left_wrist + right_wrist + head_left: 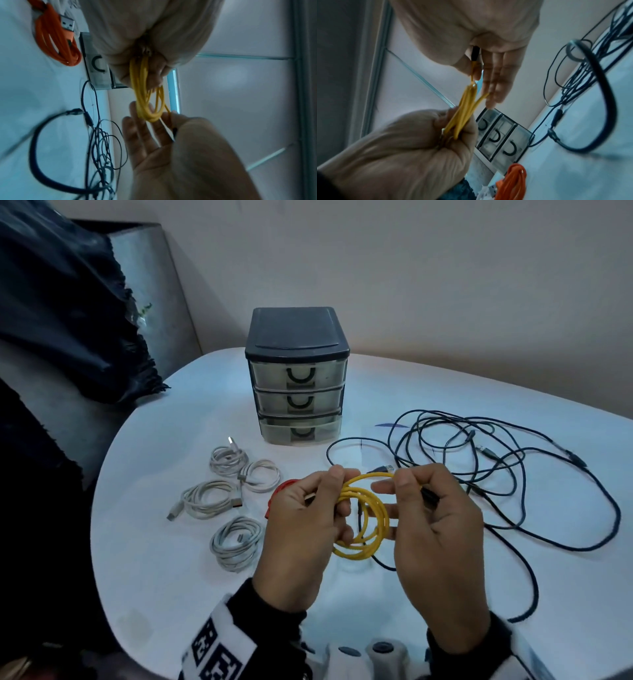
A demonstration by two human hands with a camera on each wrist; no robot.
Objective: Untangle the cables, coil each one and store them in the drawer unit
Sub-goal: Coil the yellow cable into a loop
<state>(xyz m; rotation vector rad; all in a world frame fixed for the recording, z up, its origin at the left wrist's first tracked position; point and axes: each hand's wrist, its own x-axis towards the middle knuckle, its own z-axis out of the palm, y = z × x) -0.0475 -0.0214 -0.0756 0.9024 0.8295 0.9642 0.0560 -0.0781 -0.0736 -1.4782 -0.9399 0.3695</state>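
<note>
Hidden: the red cable (281, 489) lies mostly behind the left hand (301, 529); the wrist views are blurry.
Left hand: fingers curled tight around one side of the yellow cable (363, 518) coil, held up over the near middle of the table (154, 559).
Right hand (435, 529): thumb and first finger pinch the yellow cable's dark plug end; the other fingers are straight.
Drawer unit (297, 374): stands at the far edge, all three drawers pushed in; I cannot tell what is inside.
White cables (236, 498): four coils lie toward the left edge.
Black cables (496, 470): a loose tangle toward the right edge.
</note>
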